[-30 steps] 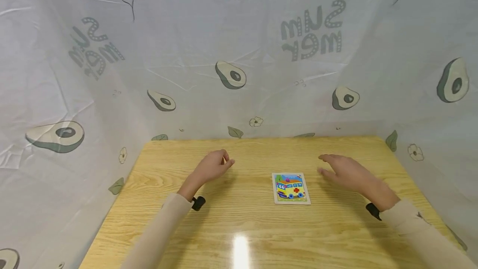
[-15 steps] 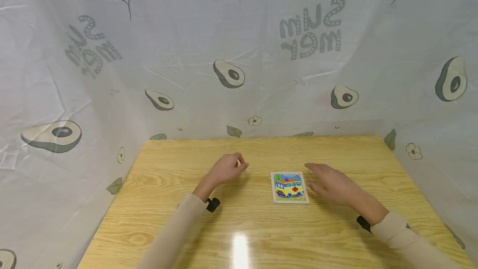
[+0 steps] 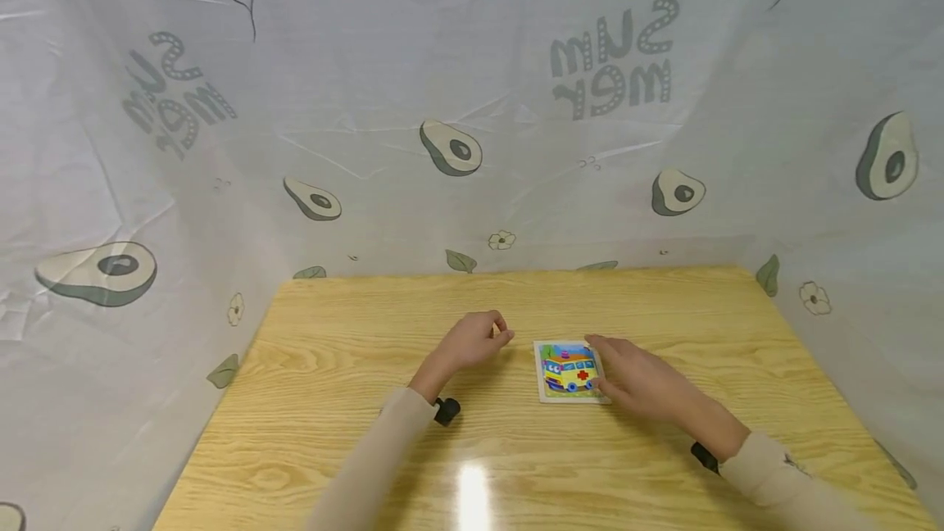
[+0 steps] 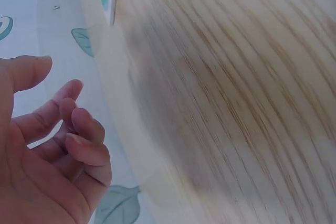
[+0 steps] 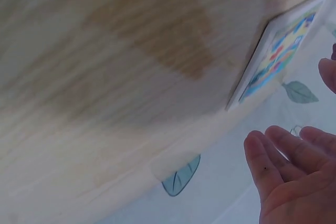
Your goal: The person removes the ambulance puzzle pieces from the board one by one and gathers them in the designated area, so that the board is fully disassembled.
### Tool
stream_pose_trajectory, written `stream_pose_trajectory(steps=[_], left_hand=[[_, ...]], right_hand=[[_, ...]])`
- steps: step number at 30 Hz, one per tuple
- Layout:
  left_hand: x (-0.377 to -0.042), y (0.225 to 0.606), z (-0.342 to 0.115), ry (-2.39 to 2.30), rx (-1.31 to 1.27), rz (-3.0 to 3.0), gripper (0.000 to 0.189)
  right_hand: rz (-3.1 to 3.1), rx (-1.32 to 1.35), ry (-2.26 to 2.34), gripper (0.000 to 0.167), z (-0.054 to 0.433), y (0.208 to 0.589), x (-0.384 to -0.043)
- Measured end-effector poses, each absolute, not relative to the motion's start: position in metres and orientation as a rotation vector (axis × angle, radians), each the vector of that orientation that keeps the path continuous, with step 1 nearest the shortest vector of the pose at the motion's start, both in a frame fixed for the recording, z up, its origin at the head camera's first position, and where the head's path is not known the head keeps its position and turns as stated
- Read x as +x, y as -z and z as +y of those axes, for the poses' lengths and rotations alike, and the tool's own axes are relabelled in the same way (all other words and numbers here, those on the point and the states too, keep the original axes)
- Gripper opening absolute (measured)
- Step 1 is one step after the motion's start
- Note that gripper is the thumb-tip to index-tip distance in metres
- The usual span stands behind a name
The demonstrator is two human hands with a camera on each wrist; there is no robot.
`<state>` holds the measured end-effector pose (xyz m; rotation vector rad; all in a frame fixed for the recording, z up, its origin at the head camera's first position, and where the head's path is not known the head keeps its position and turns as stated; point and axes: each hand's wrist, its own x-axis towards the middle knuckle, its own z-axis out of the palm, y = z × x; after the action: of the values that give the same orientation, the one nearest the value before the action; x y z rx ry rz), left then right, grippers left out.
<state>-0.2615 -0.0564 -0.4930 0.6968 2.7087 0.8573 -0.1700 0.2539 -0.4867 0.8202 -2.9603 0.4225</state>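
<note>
A small square picture board with a white frame and a cartoon ambulance lies flat on the wooden table. My right hand is over its right edge in the head view, thumb and fingers spread apart and nothing held. Left of the board is my left hand, a short gap away, its fingers loosely bent around nothing. In the left wrist view, that hand's thumb stands apart from the bent fingers. The right wrist view shows the right fingers extended, with the board beyond them.
A pale curtain printed with avocados and leaves hangs behind the table and along both sides. A bright light reflection shows near the table's front. Each wrist wears a black band with a small device.
Both hands have moved inward toward the picture board, the left one rightward and the right one leftward until it overlaps the board's right edge. The board has stayed in place.
</note>
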Motion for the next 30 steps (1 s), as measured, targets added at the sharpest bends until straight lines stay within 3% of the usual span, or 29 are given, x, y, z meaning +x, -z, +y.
stream_pose_trajectory(steps=[30], left_hand=[[-0.257, 0.506, -0.015, -0.758, 0.852, 2.672, 0.041]], right_hand=[[-3.053, 1.018, -0.428, 0.070, 0.236, 0.507, -0.151]])
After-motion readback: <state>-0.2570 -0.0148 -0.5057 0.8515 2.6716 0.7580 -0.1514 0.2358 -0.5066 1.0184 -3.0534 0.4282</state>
